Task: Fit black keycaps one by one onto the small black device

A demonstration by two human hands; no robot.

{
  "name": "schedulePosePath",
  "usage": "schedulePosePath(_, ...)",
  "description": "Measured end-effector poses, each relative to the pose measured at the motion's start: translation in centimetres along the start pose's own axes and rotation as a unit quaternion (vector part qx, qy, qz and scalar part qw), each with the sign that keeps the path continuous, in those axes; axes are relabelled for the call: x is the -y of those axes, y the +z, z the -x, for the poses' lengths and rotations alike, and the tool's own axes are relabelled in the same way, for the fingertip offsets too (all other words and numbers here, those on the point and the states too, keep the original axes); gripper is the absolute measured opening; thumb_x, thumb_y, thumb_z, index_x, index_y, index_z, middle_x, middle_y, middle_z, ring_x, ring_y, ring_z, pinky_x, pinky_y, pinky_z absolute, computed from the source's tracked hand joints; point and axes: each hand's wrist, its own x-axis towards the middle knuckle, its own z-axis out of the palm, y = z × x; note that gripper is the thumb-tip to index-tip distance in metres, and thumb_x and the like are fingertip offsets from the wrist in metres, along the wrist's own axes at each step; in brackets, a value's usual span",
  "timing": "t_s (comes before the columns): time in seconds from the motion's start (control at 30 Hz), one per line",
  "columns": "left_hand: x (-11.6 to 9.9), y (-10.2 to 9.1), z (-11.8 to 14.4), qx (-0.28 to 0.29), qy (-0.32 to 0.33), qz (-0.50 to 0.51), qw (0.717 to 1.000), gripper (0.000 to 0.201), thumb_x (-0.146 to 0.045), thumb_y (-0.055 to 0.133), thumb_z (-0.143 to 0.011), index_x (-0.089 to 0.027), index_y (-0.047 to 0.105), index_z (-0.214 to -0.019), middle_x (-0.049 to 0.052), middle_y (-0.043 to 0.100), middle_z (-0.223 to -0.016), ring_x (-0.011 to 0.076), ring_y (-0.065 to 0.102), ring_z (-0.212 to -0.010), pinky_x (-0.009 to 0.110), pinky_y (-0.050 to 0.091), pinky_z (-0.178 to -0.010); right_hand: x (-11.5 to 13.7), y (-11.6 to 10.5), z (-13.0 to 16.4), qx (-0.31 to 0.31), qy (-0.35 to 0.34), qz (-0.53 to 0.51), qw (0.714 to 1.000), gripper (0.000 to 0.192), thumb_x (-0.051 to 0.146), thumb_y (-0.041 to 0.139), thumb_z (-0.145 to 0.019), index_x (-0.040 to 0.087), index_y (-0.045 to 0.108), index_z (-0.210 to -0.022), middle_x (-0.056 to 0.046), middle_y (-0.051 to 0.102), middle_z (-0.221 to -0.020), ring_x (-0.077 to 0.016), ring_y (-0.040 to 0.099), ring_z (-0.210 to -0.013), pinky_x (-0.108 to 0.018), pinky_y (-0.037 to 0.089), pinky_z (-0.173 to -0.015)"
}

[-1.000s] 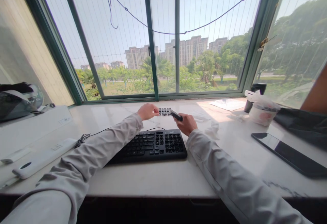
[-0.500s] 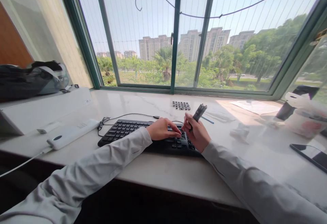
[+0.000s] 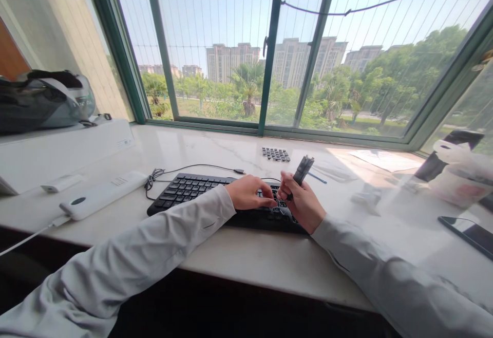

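Note:
A black keyboard [image 3: 188, 190] lies on the white counter; keycaps are off part of its right side, where the bare sockets show. My left hand [image 3: 250, 192] rests over that right part, thumb and fingertips brought together low at the keys; whatever is between them is too small to make out. Just to the right, my right hand [image 3: 304, 202] is closed around a dark slim tool [image 3: 303, 168] with a notched end pointing up and away. The right fingertips are close above the bare sockets. Loose black keycaps [image 3: 276, 154] lie in rows behind the keyboard.
The keyboard's cable [image 3: 192, 165] is coiled at the left. A white power strip [image 3: 103, 194] and a white box [image 3: 77, 148] with a dark bag [image 3: 42, 99] stand left. Right are a thin blue stick [image 3: 317, 177], paper [image 3: 385, 161], a plastic-wrapped tub [image 3: 460, 181] and a phone [image 3: 468, 232].
The camera view has tilted and shifted slightly. Both hands stay at the keyboard's right part, the right still gripping the dark tool; the right fingers have moved only a little.

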Motion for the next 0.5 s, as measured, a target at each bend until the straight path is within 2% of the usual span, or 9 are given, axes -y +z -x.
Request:
schedulePosePath(0.23,0.2,-0.7,0.1,0.032,-0.007,-0.023,0.999,0.029,-0.041,0.064,-0.078,-0.015,0.076,-0.081,0.001,0.068,-0.068,0.0103,0.053,-0.061,0.02,0.036,-0.059,-1.7,-0.2,-0.1,-0.002,-0.082,0.07,0.994,0.041,0.052,0.064,-0.079,0.022,0.041,-0.062,0.006,0.032,-0.056,-0.0113,0.037,-0.054,-0.028,0.036,-0.056)
schedulePosePath(0.4,0.1,-0.6,0.1,0.035,0.018,-0.004,0.999,0.024,-0.035,0.063,-0.078,-0.016,0.077,-0.084,0.001,0.069,-0.071,0.0107,0.054,-0.064,0.02,0.038,-0.063,-1.3,0.2,0.2,0.0,-0.056,0.003,0.998,0.04,0.049,0.067,-0.077,0.021,0.041,-0.063,0.008,0.026,-0.055,-0.009,0.027,-0.05,-0.025,0.029,-0.049)
schedulePosePath(0.5,0.2,-0.1,0.0,0.011,0.046,0.007,0.999,0.022,-0.029,0.062,-0.078,-0.016,0.076,-0.088,0.001,0.07,-0.073,0.0103,0.054,-0.063,0.019,0.038,-0.063,-0.8,0.5,0.5,0.011,-0.043,-0.032,0.998,0.038,0.048,0.067,-0.077,0.021,0.044,-0.064,0.009,0.022,-0.052,-0.0084,0.022,-0.048,-0.024,0.023,-0.046)
